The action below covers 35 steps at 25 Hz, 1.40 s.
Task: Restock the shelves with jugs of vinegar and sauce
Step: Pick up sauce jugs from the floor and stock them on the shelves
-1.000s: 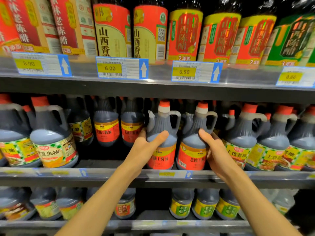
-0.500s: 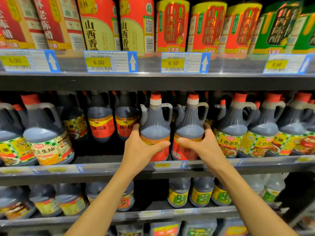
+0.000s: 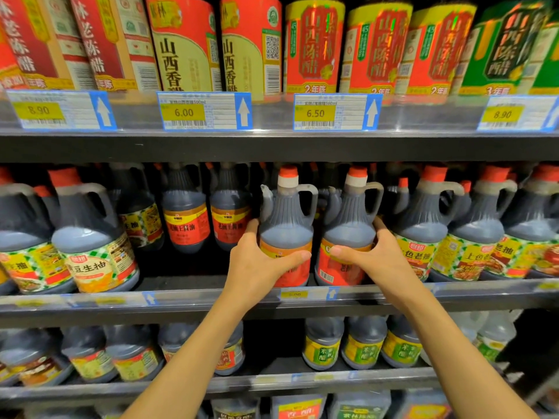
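Since 1 s ago both hands slid down from the jugs' shoulders onto the labels. Left hand (image 3: 260, 267) wraps the left dark plastic red-label sauce jug (image 3: 286, 234); right hand (image 3: 373, 261) wraps its twin jug (image 3: 348, 237) just beside. Both stand at the front lip of the grey metal middle shelf (image 3: 181, 300), w/ same-brand jugs further back, left. Prob. squaring them up; placement nearly done.

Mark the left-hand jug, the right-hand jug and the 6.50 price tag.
left-hand jug (image 3: 286, 228): head view, dark shoulder above the label.
right-hand jug (image 3: 351, 228): head view, dark shoulder above the label.
6.50 price tag (image 3: 315, 113): head view, yellow price patch.
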Available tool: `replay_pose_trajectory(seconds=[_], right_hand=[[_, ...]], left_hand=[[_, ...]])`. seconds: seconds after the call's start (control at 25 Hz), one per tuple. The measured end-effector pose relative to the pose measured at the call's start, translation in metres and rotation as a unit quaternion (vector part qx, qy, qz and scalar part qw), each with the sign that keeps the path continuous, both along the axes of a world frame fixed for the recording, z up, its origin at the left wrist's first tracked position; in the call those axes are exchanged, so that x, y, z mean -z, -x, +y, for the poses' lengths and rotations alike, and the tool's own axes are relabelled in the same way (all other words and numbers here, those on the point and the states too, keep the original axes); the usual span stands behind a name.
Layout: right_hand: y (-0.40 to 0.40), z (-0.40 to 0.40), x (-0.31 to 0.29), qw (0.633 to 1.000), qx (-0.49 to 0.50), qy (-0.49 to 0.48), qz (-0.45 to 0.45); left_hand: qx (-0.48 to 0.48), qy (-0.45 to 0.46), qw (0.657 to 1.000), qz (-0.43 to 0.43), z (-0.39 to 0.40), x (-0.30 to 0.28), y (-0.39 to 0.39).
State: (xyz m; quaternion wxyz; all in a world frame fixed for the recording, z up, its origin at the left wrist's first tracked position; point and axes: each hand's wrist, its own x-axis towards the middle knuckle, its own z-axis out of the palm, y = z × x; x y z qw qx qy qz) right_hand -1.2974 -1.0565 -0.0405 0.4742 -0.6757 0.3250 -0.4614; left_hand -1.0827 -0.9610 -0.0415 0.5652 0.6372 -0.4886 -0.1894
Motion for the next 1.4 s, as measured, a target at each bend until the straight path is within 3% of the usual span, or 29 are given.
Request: replay_pose_trajectory(seconds=[0.52,1.4], right_hand=[[-0.017,0.006,0.008,0.999,0.048,0.012,-0.005],[-0.006,0.002,0.000,0.999,-0.023,0.026,0.018]], left_hand=[[-0.031,0.028,0.999,-0.027,0.002,0.001,0.003],[-0.031,0.024,0.999,-0.038,0.003,0.002,-0.001]])
